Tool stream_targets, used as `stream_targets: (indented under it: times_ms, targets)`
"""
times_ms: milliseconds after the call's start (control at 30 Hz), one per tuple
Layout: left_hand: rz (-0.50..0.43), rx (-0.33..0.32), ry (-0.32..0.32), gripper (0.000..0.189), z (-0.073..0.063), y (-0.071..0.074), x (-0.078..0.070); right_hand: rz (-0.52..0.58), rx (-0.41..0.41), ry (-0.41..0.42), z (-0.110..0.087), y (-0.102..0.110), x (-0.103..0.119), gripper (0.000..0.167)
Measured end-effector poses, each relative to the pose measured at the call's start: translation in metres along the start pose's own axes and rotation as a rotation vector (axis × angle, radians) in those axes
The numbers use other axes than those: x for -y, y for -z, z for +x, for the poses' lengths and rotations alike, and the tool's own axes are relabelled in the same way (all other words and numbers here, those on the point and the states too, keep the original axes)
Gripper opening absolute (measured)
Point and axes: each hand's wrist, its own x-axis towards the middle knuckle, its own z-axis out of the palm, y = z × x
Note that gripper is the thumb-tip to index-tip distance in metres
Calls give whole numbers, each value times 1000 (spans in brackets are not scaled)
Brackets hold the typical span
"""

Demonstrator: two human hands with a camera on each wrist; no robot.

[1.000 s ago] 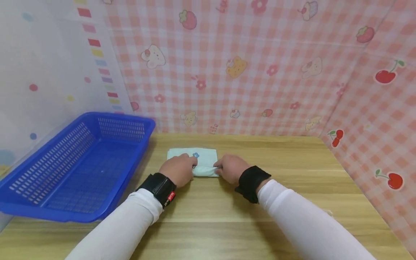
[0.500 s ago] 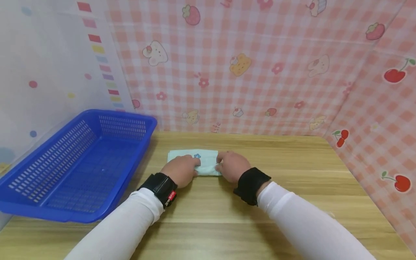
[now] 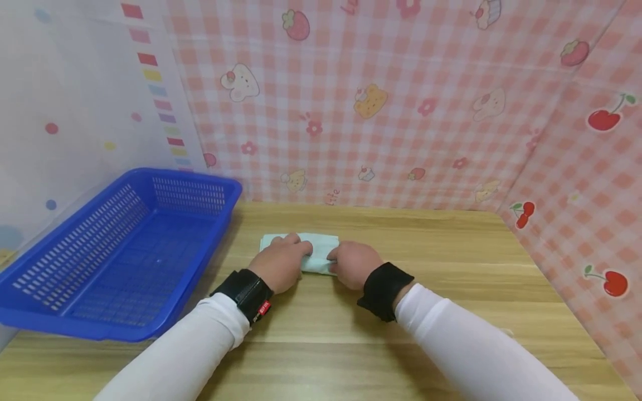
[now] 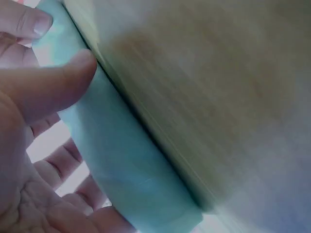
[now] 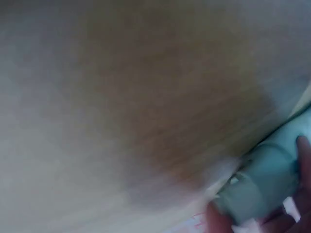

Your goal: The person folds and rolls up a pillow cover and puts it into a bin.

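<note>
A pale mint-green folded cloth (image 3: 321, 253) lies on the wooden tabletop in the head view, its long side running left to right. Over its left part is my left hand (image 3: 280, 263); the left wrist view has the thumb pressed on the near side of the cloth (image 4: 121, 145) and the other fingers behind it. At the right end, my right hand (image 3: 357, 264) grips the cloth with curled fingers. The right wrist view catches that rolled-looking end (image 5: 265, 182) between thumb and fingers, somewhat blurred. Much of the cloth's left part is hidden under the left hand.
A blue plastic basket (image 3: 188, 295) with slotted sides stands left of the hands on the wooden table (image 3: 426, 345). Behind rises a pink checked backdrop (image 3: 326, 83), and another checked panel (image 3: 567, 234) borders the table's right side.
The cloth's near edge, earlier lifted by the right hand, now lies folded over. My left fingers have reached farther across the cloth, and the blue flower on it no longer shows.
</note>
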Motion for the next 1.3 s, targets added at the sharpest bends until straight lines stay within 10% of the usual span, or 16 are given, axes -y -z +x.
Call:
stream_targets:
  times_ms: [300,667,867,1000,1300]
  targets:
    - [-85,37,-18,7,6,-2,7,80,73,-42,0,0,-5,30]
    - [-174,138,33,8,9,3,10,37,22,150,-5,-5,-11,27]
    - [-40,70,-28,33,-1,1,-3,154,122,28,3,-3,-15,25]
    - [48,2,-91,15,-3,1,-12,134,115,-34,7,-2,-14,27]
    - [-45,48,-34,5,3,-3,-6,111,45,-50,1,-1,-11,26]
